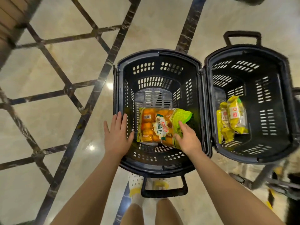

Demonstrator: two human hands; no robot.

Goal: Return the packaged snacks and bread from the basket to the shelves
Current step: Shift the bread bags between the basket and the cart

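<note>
A black plastic basket [158, 60] stands on the floor in front of me. At its bottom lies a clear green-edged bag of orange bread rolls [154, 125]. My left hand [117, 133] reaches over the basket's left rim with straight fingers, its thumb beside the bag's left edge. My right hand [188, 138] lies on the bag's right part, fingers spread and relaxed. A second black basket [285, 88] to the right holds several yellow snack packets [233, 117].
The floor is glossy beige marble with dark inlay lines [78, 127]. A wooden shelf edge [9, 21] shows at top left. Blurred cart parts [266, 179] lie at lower right. My legs and shoes stand just below the near basket handle [164, 191].
</note>
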